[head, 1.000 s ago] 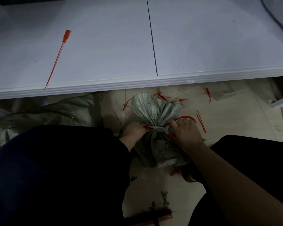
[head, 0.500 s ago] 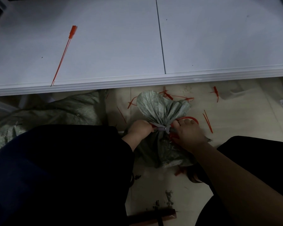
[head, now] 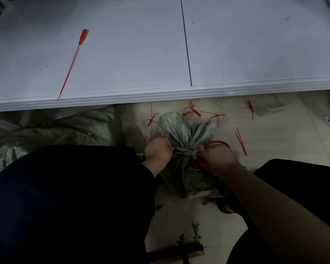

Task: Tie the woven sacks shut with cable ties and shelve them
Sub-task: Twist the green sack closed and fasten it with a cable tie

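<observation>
A grey-green woven sack [head: 187, 130] stands on the floor between my knees, its neck gathered tight. My left hand [head: 157, 151] grips the left side of the neck, where a red cable tie tail [head: 174, 149] shows at its fingers. My right hand [head: 215, 161] holds red-handled scissors [head: 185, 151], whose grey blades lie across the neck and point at the left hand. One red handle loop [head: 218, 142] sticks out above the right hand. A spare red cable tie [head: 72, 61] lies on the white shelf board [head: 131, 54].
A second woven sack [head: 69, 128] lies flat on the floor at the left, partly under the shelf edge. Several cut red tie pieces [head: 241, 141] litter the tiles around the sack. A brown wooden bar [head: 177, 254] lies at the bottom. My dark-clothed knees fill both lower corners.
Both hands have stayed at the sack's neck with the scissors across it. Only the view has shifted slightly.
</observation>
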